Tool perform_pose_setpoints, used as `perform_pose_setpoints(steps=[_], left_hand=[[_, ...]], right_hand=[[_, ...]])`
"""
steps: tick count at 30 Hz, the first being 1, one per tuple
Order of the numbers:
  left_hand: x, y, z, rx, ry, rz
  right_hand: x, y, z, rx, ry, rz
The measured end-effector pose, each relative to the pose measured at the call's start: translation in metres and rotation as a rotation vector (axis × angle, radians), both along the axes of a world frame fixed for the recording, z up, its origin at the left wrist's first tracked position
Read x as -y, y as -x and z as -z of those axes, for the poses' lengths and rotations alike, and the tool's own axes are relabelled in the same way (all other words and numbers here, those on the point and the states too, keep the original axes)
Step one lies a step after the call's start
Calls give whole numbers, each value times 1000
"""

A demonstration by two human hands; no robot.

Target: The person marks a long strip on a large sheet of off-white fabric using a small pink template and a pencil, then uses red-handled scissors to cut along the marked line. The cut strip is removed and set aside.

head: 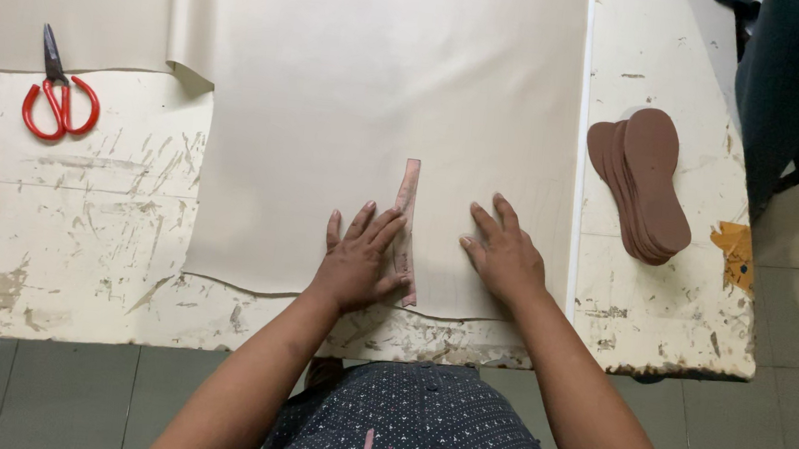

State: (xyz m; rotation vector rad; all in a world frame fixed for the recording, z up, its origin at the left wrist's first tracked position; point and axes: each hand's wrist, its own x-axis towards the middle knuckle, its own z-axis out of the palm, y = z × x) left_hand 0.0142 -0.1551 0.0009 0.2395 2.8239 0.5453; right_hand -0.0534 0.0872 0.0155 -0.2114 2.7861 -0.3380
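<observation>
Left hand [358, 261] presses a pink strip [406, 227] onto beige sheet [352, 105]; right hand [505, 253] flat beside.

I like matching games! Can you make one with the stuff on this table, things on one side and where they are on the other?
Things:
1. red-handled scissors
2. stack of brown insoles
3. pinkish ruler
4. beige sheet

Places:
A. under the left hand
B. table's right end
C. table's left side
D. spread across the middle, under the right hand

Pairs: 1-C, 2-B, 3-A, 4-D
</observation>
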Motion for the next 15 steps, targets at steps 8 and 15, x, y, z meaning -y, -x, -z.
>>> perform_pose_setpoints(steps=[8, 15], left_hand=[[-2, 3, -5, 53, 35, 53], [-3, 4, 0, 56, 50, 52]], right_hand=[[-2, 0, 2, -5, 58, 22], [-1, -1, 3, -8, 49, 21]])
